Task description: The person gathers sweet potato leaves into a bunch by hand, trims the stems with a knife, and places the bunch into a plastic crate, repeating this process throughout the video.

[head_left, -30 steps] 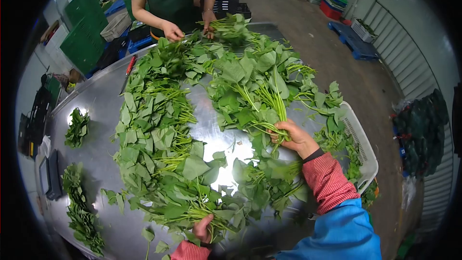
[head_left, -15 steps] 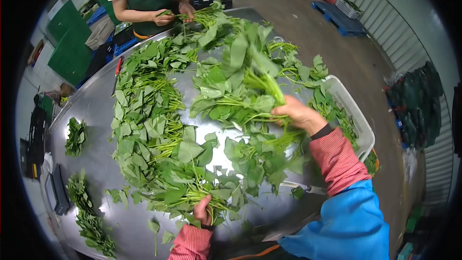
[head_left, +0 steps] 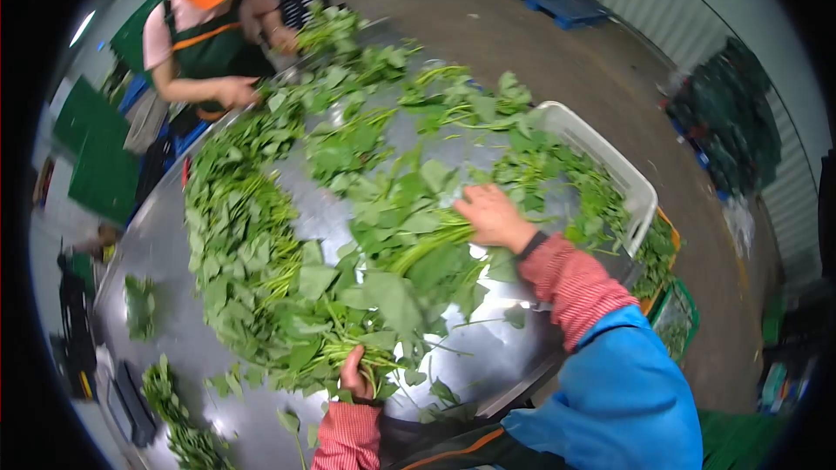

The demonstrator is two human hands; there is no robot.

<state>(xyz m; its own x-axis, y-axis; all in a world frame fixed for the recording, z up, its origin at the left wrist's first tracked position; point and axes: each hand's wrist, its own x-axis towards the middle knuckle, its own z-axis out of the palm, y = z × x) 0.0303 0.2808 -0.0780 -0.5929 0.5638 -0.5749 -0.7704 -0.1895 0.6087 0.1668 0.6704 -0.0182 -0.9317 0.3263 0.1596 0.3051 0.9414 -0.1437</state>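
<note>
- The small bundles (head_left: 139,305) lie apart at the left of the steel table (head_left: 165,209). They sit close to its rim, so a sideways sweep through the greens could, I judge, push them off.
- A co-worker's hand (head_left: 233,91) rests on the far end of the long heap (head_left: 244,235). A tug from this side may drag tangled stems away from that person.
- The left hand (head_left: 353,376) is clamped round the stem ends of a bunch (head_left: 348,350) at the table's near edge. Its leaves interlock with the heap, so a sharp pull risks tearing them or spilling loose leaves over the edge.
- The right hand (head_left: 492,218) lies over a sheaf (head_left: 418,239) mid-table with its fingers bent down. I cannot tell whether they close round the stems — if they only press, the sheaf may fan out and slip.
- The white crate (head_left: 640,196) stands at the right edge with greens draped over its rim. More piled there could slide to the floor.
</note>
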